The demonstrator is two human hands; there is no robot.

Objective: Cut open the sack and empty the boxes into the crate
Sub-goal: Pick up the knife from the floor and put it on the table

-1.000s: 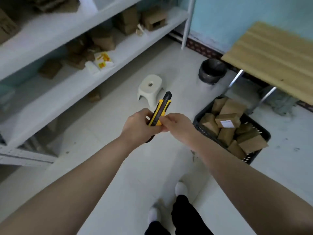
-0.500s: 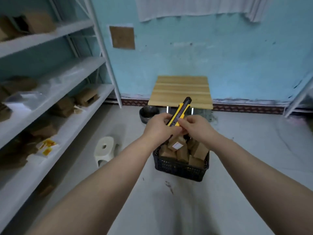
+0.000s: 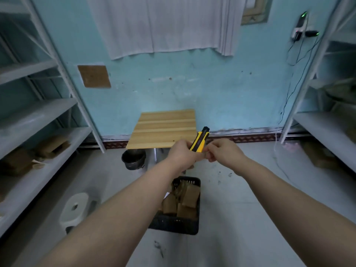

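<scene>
On our left stands the grey shelving [image 3: 44,135], with a few loose cardboard cartons [image 3: 52,145] on its lower tier. A white stool [image 3: 76,206] sits on the floor below it. Further along, a dark bin [image 3: 133,159] stands under the near corner of the small wooden table [image 3: 165,128].

Below our forearms is the black crate [image 3: 173,224] on the floor. The brown boxes [image 3: 190,193] lie heaped inside it, partly hidden by our left arm. No sack is in view, so we judge the emptying largely done.

Our left hand [image 3: 182,154] is wrapped tight round the lower half of the yellow-and-black utility knife [image 3: 200,141]. Its black nose points up and away from us, tilted to the right. Our right hand [image 3: 224,151] comes in just beside it, fingers curled, thumb and forefinger pinching at the knife's lower end. (Whether they sit on the slider or the butt we cannot tell.) No blade shows beyond the nose.

We take this step to be working the slider, most likely to stow the blade. To do it well, we keep the nose turned away from both wrists and hold the body firm in the left fist. The slider should travel along its track until it locks. No fingertip should cross in front of the nose.

On the far right stands more shelving [image 3: 325,132].
</scene>
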